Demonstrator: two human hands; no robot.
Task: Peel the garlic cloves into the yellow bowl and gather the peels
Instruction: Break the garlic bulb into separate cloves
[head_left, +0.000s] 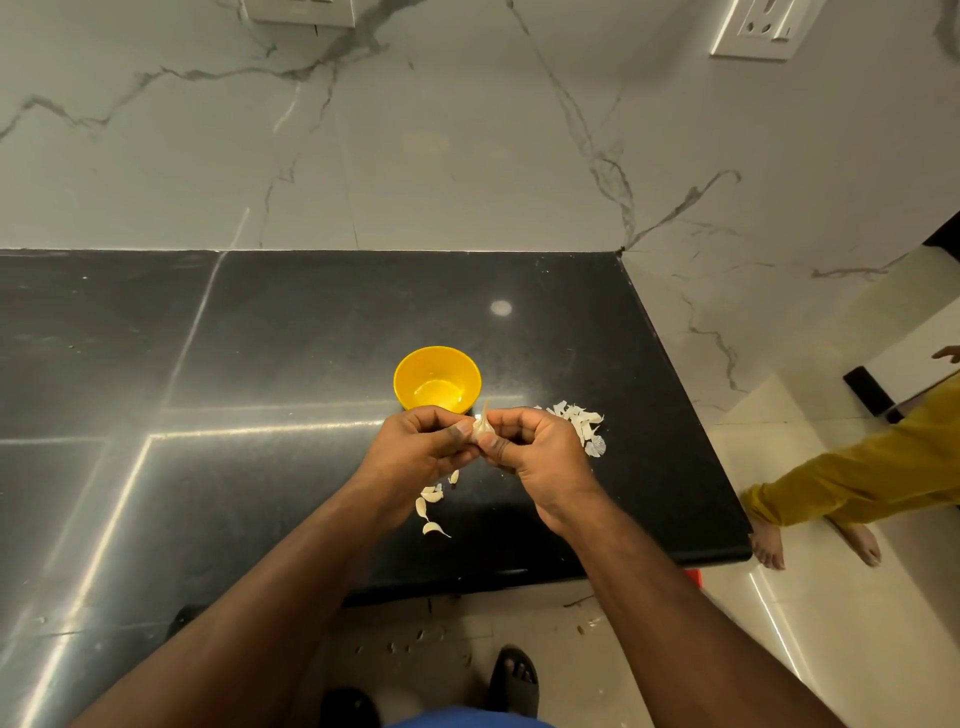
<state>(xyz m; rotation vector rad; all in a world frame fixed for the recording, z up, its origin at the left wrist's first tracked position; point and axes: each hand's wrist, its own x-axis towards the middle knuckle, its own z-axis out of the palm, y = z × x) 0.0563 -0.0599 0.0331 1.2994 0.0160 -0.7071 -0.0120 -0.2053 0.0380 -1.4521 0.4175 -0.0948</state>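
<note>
A garlic bulb (482, 427) is held between both hands just above the black surface (291, 332), on the near side of the yellow bowl (437, 385). The bowl appears to hold no peeled cloves yet, so the main work is judged to be barely begun. A loose heap of papery peels (582, 423) is seen on the surface to the right of the hands, touching nothing else, and a few separated cloves (431, 512) lie scattered beneath the left wrist, apparently still in their skins. The peels remain to be gathered.

The left hand (421, 447) is curled around the bulb from the left, its thumb pressed against the bulb's side. The right hand (535, 449) pinches the bulb from the right between thumb and bent fingers. Both forearms are extended forward and converge at the bulb, with the wrists held level over the surface.

A second person's feet and yellow trouser leg (857, 483) are visible on the tiled floor (810, 597) at right.
</note>
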